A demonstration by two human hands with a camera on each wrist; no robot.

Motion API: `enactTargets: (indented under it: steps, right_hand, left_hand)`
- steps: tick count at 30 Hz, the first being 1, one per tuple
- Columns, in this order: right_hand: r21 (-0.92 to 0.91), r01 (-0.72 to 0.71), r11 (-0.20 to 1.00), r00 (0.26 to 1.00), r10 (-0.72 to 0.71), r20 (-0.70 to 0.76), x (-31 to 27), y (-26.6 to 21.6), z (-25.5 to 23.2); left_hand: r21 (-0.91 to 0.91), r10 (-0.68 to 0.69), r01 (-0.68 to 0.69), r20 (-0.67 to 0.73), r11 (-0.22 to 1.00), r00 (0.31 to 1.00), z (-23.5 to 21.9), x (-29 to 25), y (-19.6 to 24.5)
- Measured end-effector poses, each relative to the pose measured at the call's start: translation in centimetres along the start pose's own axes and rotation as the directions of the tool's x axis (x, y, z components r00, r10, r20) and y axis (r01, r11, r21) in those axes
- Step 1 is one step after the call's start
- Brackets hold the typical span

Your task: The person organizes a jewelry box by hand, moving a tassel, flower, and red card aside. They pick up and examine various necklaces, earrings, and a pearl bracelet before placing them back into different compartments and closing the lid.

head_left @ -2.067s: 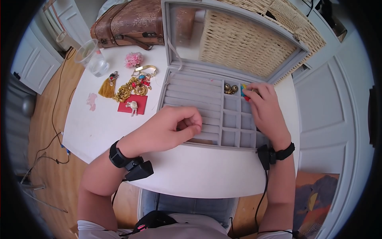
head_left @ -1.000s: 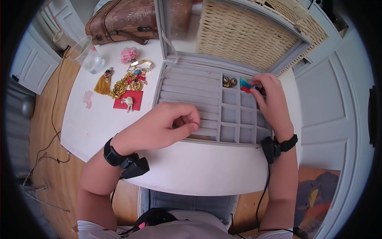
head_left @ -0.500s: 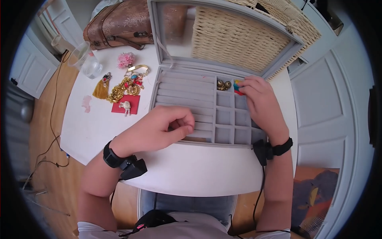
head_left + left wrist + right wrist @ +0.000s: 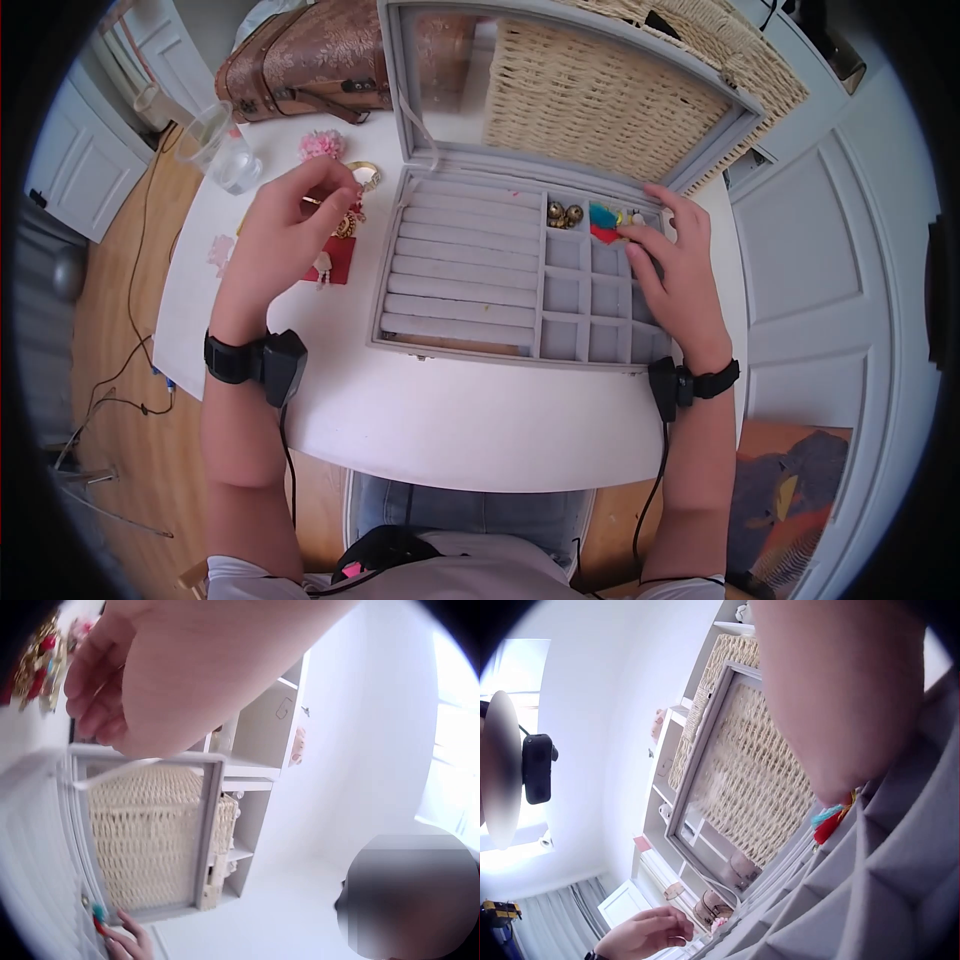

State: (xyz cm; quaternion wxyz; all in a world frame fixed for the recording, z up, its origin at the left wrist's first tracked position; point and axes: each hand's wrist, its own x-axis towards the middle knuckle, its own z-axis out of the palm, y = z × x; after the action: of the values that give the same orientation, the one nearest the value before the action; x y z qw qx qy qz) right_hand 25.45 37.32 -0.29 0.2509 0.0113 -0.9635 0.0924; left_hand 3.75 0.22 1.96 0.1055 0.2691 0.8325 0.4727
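Observation:
A grey jewelry box [image 4: 455, 345] lies with its lid raised, ring rolls on its left side and small compartments on its right. My right hand [image 4: 680, 270] is over the far right compartments, its fingertips at a teal and red tassel ornament [image 4: 604, 224]. Beside that ornament, bronze-coloured round beads [image 4: 564, 214] fill a compartment. My left hand [image 4: 280, 235], fingers loosely bent, hovers over the jewelry left of the box. It partly hides a gold necklace [image 4: 347, 224], a red card [image 4: 340, 268] and a silver figure charm [image 4: 323, 268]. Nothing shows between the left fingers.
Behind the left hand are a pink flower [image 4: 321, 145], a gold bracelet [image 4: 368, 176] and a clear plastic cup [image 4: 232, 165]. A brown suitcase [image 4: 300, 65] stands at the back. The raised glass lid [image 4: 440, 70] leans toward a woven basket [image 4: 590, 100].
My left hand has moved from the front of the ring rolls up and left to the jewelry on the table. The right fingers have spread, showing more of the tassel ornament.

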Motion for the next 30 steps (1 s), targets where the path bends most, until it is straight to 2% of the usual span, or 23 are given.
enactTargets:
  steps: [1, 2, 3, 4, 5, 6, 7, 9, 11, 13, 14, 16, 19, 20, 22, 23, 25, 29, 30]
  right_hand:
    - [-0.027, 0.015, 1.0, 1.0, -0.015, -0.019, 0.0, -0.1, -0.2]
    - [-0.024, 0.016, 1.0, 1.0, -0.016, -0.025, 0.0, -0.2, -0.2]
    - [0.028, -0.02, 0.999, 0.999, 0.021, -0.047, 0.1, -0.3, -0.3]
    - [0.08, -0.054, 0.995, 0.996, 0.06, -0.068, 0.2, -0.4, -0.3]
    - [0.081, -0.055, 0.995, 0.996, 0.061, -0.071, 0.3, -0.4, -0.2]
    - [0.12, -0.013, 0.993, 1.0, 0.014, -0.005, 0.5, -0.4, -0.1]
    - [0.16, 0.026, 0.987, 0.998, -0.035, 0.056, 0.6, -0.3, 0.0]
    - [0.138, 0.025, 0.99, 0.997, -0.036, 0.075, 0.0, -0.1, 0.8]
    - [0.117, 0.033, 0.993, 0.994, -0.045, 0.099, 0.0, -0.1, 0.9]
    - [0.071, 0.097, 0.993, 0.995, -0.099, 0.021, 0.2, -0.4, 0.5]
    - [0.073, 0.097, 0.993, 0.995, -0.099, 0.026, 0.2, -0.4, 0.5]
    - [0.115, -0.045, 0.992, 0.996, 0.053, -0.068, 0.2, -0.4, 0.6]
    - [0.099, -0.115, 0.988, 0.984, 0.127, -0.127, 0.1, -0.5, 0.9]
    - [0.099, -0.114, 0.988, 0.984, 0.126, -0.126, 0.0, -0.4, 1.0]
    - [0.062, -0.13, 0.99, 0.987, 0.135, -0.088, -0.4, 0.1, 1.6]
    - [0.061, -0.13, 0.99, 0.987, 0.135, -0.088, -0.4, 0.2, 1.7]
    - [0.064, -0.087, 0.994, 0.995, 0.09, -0.049, -0.3, 0.4, 1.9]
    - [0.093, -0.124, 0.988, 0.987, 0.132, -0.088, -0.2, 0.2, 1.5]
    - [0.072, -0.148, 0.986, 0.979, 0.156, -0.13, -0.2, 0.2, 1.3]
  left_hand:
    - [0.004, 0.002, -0.002, -0.003, 1.0, 1.0, -0.4, -0.1, -0.7]
    - [0.284, 0.11, -0.091, -0.053, 0.955, 0.993, -0.8, -0.2, -1.1]
    - [0.542, 0.226, -0.153, -0.071, 0.826, 0.971, -1.1, -0.4, -1.1]
    - [0.546, 0.232, -0.156, -0.072, 0.823, 0.97, -1.3, -0.5, -0.9]
    - [0.524, 0.067, -0.052, -0.009, 0.85, 0.998, -1.5, -0.9, -0.1]
    - [0.509, -0.099, 0.056, 0.058, 0.859, 0.993, -1.6, -1.2, 0.3]
    - [0.511, -0.095, 0.051, 0.06, 0.858, 0.994, -1.5, -1.4, 0.2]
    - [0.51, -0.01, -0.061, 0.136, 0.858, 0.991, -1.3, -1.7, 0.1]
    - [0.513, -0.026, -0.051, 0.141, 0.857, 0.99, -0.7, -1.8, 0.7]
    - [0.551, -0.097, 0.016, 0.119, 0.834, 0.988, -0.2, -1.7, 0.8]
    - [0.549, -0.102, 0.019, 0.12, 0.835, 0.988, -0.1, -1.8, 0.8]
    - [0.533, -0.052, -0.029, 0.137, 0.845, 0.989, 0.1, -1.7, 0.8]
    - [0.458, -0.059, -0.014, 0.144, 0.889, 0.988, 0.2, -1.3, 0.3]
    - [0.458, -0.061, -0.012, 0.144, 0.889, 0.988, 0.2, -1.2, -0.2]
    - [0.512, 0.074, -0.139, 0.145, 0.848, 0.987, 0.2, -0.9, -1.4]
    - [0.511, 0.075, -0.14, 0.145, 0.848, 0.987, 0.2, -0.8, -1.8]
    - [0.542, 0.195, -0.221, 0.105, 0.811, 0.975, 0.1, -0.7, -2.3]
    - [0.485, 0.19, -0.167, 0.002, 0.858, 0.982, 0.1, -0.3, -0.6]
    - [0.407, 0.239, -0.189, -0.075, 0.894, 0.968, 0.2, -0.2, -0.2]
